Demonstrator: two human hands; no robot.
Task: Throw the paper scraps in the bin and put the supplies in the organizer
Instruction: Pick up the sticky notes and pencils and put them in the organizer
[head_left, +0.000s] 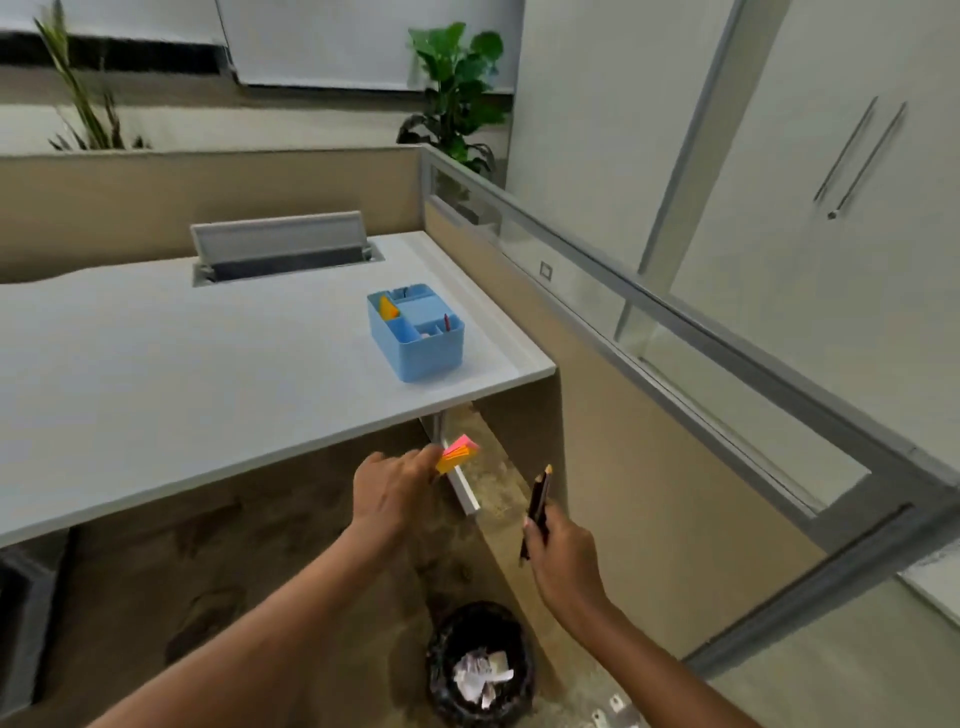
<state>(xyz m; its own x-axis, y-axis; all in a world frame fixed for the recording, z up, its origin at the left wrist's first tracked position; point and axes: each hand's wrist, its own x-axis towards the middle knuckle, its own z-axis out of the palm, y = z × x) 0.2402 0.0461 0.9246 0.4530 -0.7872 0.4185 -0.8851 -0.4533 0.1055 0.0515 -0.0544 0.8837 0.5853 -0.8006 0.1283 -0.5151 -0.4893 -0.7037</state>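
Observation:
My left hand (393, 488) pinches a small stack of pink and orange sticky notes (457, 453) in the air just below the desk's front edge. Two dark pencils (538, 506) stand upright in the grip of my right hand (561, 558), to the right of the notes. The blue organizer (415, 332) sits near the desk's right front corner, with an orange item and a red pen inside. On the floor below my hands stands a black bin (480, 662) holding white paper scraps (480, 675).
The white desk (182, 364) has a raised grey cable flap (280, 244) at the back. A beige partition with a glass strip (649, 364) runs along the right. White cabinets and a potted plant (457, 93) stand behind.

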